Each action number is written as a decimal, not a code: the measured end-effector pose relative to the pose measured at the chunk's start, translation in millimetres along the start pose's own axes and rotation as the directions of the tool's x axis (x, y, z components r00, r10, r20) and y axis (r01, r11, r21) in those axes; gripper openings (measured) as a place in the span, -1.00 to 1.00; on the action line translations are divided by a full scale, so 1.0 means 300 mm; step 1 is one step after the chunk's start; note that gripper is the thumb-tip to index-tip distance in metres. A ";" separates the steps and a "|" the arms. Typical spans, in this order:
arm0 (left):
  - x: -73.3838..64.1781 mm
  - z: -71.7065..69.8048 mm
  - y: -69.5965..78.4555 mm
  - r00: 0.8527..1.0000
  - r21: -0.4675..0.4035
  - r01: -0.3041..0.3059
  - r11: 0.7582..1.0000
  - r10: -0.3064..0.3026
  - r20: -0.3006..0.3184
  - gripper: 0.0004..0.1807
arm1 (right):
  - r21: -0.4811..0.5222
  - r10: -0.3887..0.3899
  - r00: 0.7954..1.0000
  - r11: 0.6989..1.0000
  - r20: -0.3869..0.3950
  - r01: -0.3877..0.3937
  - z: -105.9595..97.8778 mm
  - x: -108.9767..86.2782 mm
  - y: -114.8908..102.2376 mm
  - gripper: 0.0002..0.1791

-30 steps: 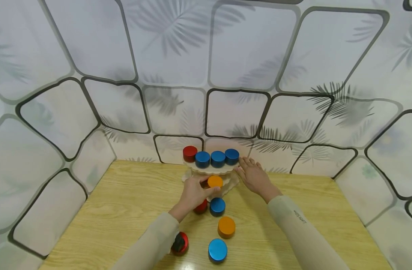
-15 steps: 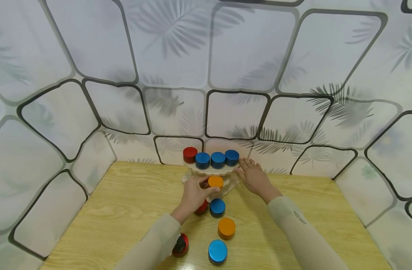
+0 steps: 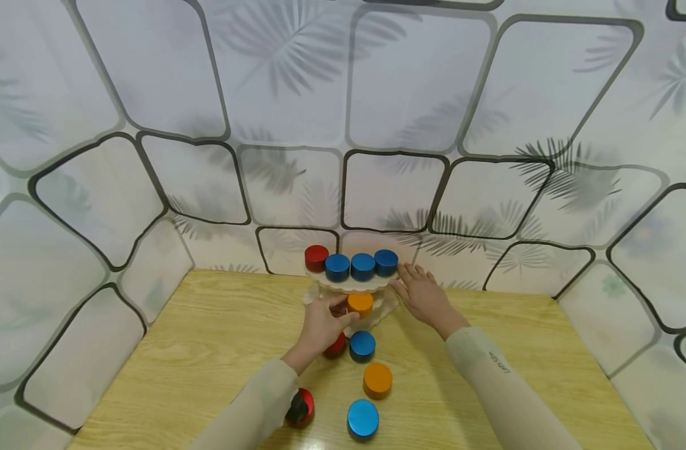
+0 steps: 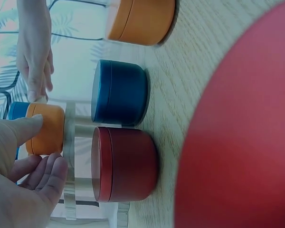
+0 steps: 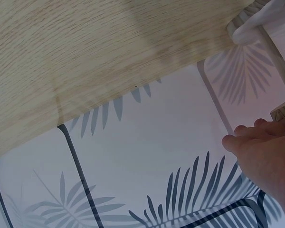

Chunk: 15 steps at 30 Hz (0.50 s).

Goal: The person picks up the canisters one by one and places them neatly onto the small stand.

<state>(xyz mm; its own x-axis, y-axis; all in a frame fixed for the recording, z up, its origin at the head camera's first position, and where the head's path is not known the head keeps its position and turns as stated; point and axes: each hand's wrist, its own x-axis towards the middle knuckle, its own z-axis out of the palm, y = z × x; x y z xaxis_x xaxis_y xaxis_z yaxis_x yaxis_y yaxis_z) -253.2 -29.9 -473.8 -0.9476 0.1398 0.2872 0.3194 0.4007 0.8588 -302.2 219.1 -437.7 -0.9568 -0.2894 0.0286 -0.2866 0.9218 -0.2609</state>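
Observation:
A pale two-tier stand (image 3: 354,287) with a scalloped upper shelf is against the back wall. On its lower tier is an orange tin (image 3: 360,304), pinched between thumb and fingers of my left hand (image 3: 320,325). The left wrist view shows the thumb on the side of this orange tin (image 4: 50,128) and the other fingers close by its base. Part of a red tin shows behind that hand. My right hand (image 3: 424,297) rests its straight fingers at the right end of the upper shelf, which bears a red tin (image 3: 317,258) and several blue tins (image 3: 363,267).
In front of the stand on the wooden table (image 3: 225,337) are a red tin (image 3: 335,346), a blue tin (image 3: 362,347), an orange tin (image 3: 378,380) and a lighter blue tin (image 3: 362,419). Another red tin (image 3: 307,400) is partly covered by the left sleeve. Patterned cloth walls surround the table.
The orange tin in my left hand has shifted very slightly to the right on the lower tier, and the thumb has slid a little. The right hand stays at the shelf's end.

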 end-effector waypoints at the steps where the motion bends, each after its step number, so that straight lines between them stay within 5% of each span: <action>1: 0.001 0.001 -0.001 1.000 0.005 0.006 1.000 -0.006 0.000 -0.52 | 0.002 0.001 1.000 1.000 0.000 -0.001 0.000 -0.001 0.000 -0.23; 6: 0.011 0.010 -0.004 1.000 0.024 0.020 0.999 -0.020 -0.003 -0.55 | 0.006 0.000 1.000 1.000 -0.010 0.000 0.001 -0.004 -0.001 -0.24; 15: 0.031 0.033 -0.014 0.998 0.095 -0.037 0.995 0.042 -0.047 -0.56 | -0.007 -0.009 1.000 1.000 -0.024 0.009 0.004 0.001 0.003 -0.24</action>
<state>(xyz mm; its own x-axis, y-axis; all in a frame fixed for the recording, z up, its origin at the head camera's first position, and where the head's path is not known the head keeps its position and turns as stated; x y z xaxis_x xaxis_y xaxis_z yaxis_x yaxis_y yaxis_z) -263.2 -21.4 -478.9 -0.9327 0.1141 0.3422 0.3534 0.4797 0.8031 -302.6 219.4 -439.2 -0.9550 -0.2914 0.0543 -0.2955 0.9211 -0.2536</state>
